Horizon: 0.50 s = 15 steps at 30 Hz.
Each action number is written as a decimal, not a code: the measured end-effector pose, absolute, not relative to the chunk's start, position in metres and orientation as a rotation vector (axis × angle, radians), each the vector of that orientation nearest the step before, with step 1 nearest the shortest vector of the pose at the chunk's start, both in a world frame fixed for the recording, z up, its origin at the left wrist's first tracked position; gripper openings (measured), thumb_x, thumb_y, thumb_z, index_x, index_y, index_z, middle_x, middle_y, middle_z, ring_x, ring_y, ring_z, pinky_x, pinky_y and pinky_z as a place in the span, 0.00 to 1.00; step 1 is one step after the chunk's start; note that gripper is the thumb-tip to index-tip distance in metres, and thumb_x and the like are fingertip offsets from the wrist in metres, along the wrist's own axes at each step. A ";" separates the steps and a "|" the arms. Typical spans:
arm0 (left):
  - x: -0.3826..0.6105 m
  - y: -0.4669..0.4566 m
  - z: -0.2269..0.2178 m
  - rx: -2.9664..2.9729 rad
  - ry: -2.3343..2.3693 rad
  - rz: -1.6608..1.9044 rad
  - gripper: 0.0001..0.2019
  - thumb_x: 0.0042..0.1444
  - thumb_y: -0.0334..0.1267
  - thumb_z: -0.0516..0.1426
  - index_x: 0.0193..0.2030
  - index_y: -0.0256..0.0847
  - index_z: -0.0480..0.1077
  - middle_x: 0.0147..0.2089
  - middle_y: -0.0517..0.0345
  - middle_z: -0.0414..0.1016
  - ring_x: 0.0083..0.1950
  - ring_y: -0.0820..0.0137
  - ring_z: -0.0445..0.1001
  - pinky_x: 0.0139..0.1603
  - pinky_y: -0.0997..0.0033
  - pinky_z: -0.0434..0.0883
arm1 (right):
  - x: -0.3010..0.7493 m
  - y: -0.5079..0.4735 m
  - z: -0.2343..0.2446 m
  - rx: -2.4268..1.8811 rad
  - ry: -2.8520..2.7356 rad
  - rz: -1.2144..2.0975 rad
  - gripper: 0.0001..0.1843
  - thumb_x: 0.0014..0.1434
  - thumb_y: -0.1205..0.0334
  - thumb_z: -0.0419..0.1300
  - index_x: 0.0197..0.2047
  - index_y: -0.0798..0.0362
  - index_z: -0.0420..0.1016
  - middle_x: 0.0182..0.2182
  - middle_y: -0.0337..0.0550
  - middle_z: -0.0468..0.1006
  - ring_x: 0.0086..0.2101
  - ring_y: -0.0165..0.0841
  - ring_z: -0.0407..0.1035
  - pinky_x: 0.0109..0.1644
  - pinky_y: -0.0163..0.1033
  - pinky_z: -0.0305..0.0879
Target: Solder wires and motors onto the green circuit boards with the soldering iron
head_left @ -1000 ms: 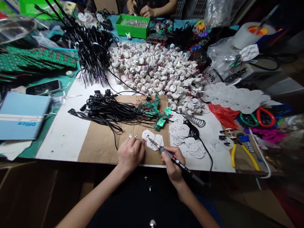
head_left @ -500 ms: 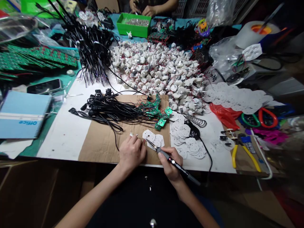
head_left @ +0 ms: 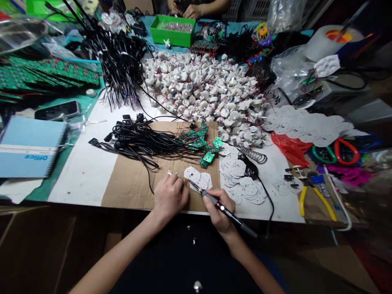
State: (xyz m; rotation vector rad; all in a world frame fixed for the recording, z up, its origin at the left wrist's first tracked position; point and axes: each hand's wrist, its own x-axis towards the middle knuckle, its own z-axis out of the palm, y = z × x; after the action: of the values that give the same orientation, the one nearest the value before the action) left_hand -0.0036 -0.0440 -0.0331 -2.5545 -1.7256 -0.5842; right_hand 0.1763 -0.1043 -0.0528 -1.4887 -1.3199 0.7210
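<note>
My right hand (head_left: pixel 219 208) is closed round a soldering iron (head_left: pixel 228 213), whose tip points up and left over small white round-edged boards (head_left: pixel 200 179) on the cardboard (head_left: pixel 128 183). Beside them, my left hand (head_left: pixel 170 192) is curled with the fingers closed. A small white part with a metal pin (head_left: pixel 173 173) shows just beyond its knuckles, and a bit of red wire shows by the thumb side. The fingertips are hidden, so most of what they hold cannot be seen. Beyond both hands lie black cables (head_left: pixel 137 139) joined to small green circuit boards (head_left: pixel 209 157).
A big heap of white motor-like parts (head_left: pixel 202 90) fills the middle back. More white boards (head_left: pixel 245 185), an iron stand coil (head_left: pixel 255 156) and yellow-handled pliers (head_left: pixel 317 200) lie right. A blue notebook (head_left: pixel 30 143) lies left. Another person's hand (head_left: pixel 192 11) is behind a green tray (head_left: pixel 172 38).
Both hands stay almost where they were. The soldering iron's tip remains by the white boards, with only a very slight shift of the iron and the view.
</note>
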 end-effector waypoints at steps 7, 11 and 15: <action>-0.004 -0.043 -0.035 -2.561 -1.722 -0.620 0.12 0.63 0.33 0.57 0.27 0.41 0.72 0.30 0.53 0.72 0.35 0.63 0.70 0.36 0.63 0.66 | 0.179 -0.107 -0.057 -1.468 -1.204 0.799 0.06 0.63 0.58 0.64 0.43 0.48 0.79 0.28 0.37 0.80 0.24 0.32 0.74 0.29 0.36 0.71; -0.004 -0.044 -0.034 -2.576 -1.736 -0.598 0.12 0.64 0.34 0.57 0.28 0.41 0.72 0.30 0.52 0.72 0.35 0.63 0.69 0.36 0.63 0.65 | 0.181 -0.112 -0.070 -1.462 -1.029 0.865 0.08 0.64 0.56 0.64 0.44 0.49 0.78 0.23 0.35 0.77 0.21 0.31 0.71 0.25 0.35 0.68; -0.006 -0.050 -0.031 -2.646 -1.738 -0.523 0.09 0.66 0.38 0.57 0.36 0.39 0.76 0.34 0.50 0.74 0.39 0.60 0.70 0.40 0.61 0.67 | 0.181 -0.113 -0.077 -1.449 -0.905 0.902 0.09 0.64 0.55 0.64 0.44 0.50 0.78 0.22 0.35 0.77 0.20 0.31 0.70 0.24 0.34 0.67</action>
State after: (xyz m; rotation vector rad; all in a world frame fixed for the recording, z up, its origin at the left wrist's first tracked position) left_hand -0.0057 -0.0498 -0.0306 -2.6455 -1.7379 -0.5230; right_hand 0.1807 -0.1132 -0.0765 -1.4486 -0.9048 0.9023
